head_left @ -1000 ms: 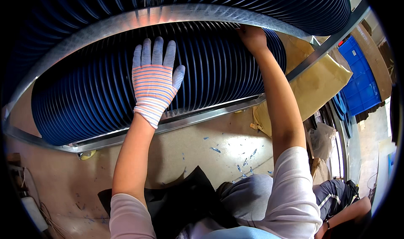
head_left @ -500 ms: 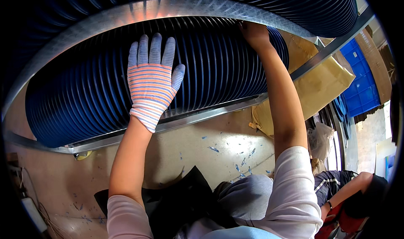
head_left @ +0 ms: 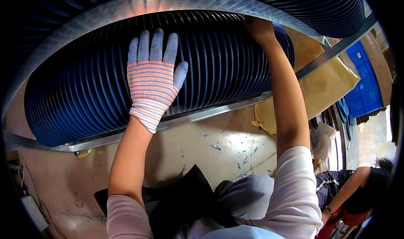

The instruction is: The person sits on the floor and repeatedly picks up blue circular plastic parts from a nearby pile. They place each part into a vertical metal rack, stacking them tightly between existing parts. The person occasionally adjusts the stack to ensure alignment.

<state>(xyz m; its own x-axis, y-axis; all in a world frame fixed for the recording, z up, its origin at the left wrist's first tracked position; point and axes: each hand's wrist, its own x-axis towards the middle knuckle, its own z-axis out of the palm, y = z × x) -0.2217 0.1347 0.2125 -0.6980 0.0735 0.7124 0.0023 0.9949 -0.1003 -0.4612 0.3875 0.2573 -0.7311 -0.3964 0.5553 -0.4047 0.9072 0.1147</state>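
Note:
A large roll of ribbed dark blue hose (head_left: 101, 87) lies across a metal frame (head_left: 202, 117). On its ribs rests my left hand (head_left: 152, 77), in a striped orange, white and grey-blue glove, palm down with the fingers spread. My bare right hand (head_left: 259, 30) reaches to the far upper side of the same hose, just below a curved metal bar (head_left: 181, 2). That hand's fingertips are in dark shadow behind the hose, so what they touch is hidden.
Another ribbed hose (head_left: 324, 11) lies beyond the bar. Brown wrapping paper (head_left: 328, 85) and a blue plastic crate (head_left: 364, 81) stand at the right. Blue scraps (head_left: 215, 147) litter the floor. A person (head_left: 349, 188) bends down at the lower right; cables (head_left: 46, 213) lie lower left.
The view has shifted slightly, and the hose and frame appear a little higher. My left hand stays flat on the hose; my right hand stays at its far side.

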